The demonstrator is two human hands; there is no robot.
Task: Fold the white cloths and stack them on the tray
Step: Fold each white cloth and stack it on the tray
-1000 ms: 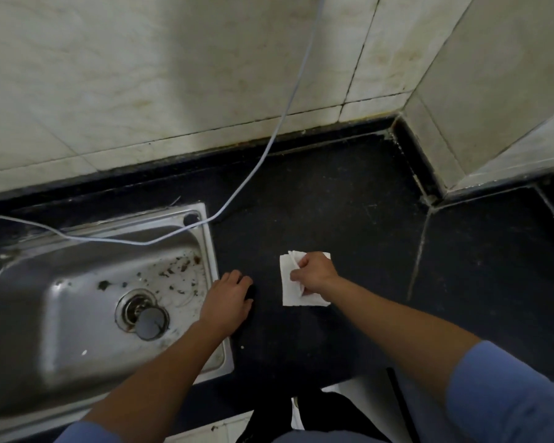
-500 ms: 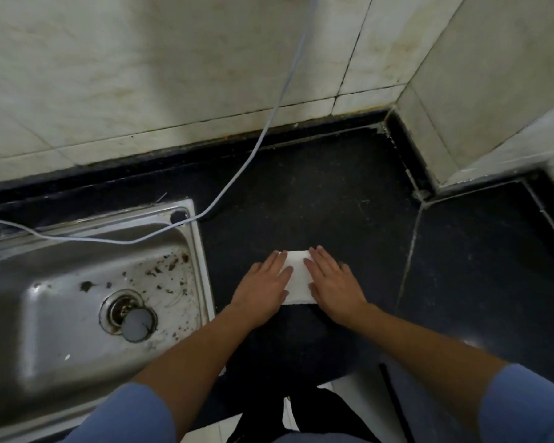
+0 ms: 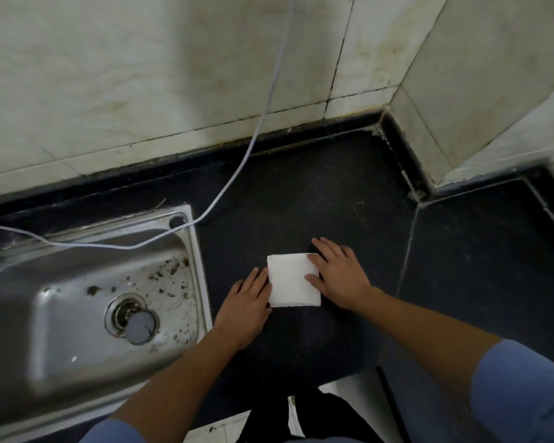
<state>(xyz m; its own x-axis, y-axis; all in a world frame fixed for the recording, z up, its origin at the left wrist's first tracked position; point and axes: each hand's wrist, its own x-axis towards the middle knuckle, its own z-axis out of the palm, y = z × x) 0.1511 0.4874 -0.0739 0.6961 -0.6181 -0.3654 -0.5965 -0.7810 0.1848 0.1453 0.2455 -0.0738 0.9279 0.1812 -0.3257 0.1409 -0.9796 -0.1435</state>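
A small white cloth [image 3: 293, 279], folded into a rough square, lies flat on the black countertop [image 3: 333, 203]. My left hand [image 3: 245, 303] rests flat at the cloth's left edge, fingers straight and touching it. My right hand [image 3: 339, 276] lies flat at the right edge, fingertips on the cloth. Neither hand grips anything. No tray is in view.
A dirty steel sink [image 3: 77, 302] with a drain plug [image 3: 139, 326] sits left of the cloth. A thin white cable [image 3: 237, 174] runs down the tiled wall [image 3: 141, 75] and across the sink's rim. The wall corner juts in at the right; the counter's front edge is near me.
My right hand let go of the bunched cloth. Both hands came onto it, pressed it flat, then slid apart to its left and right edges.
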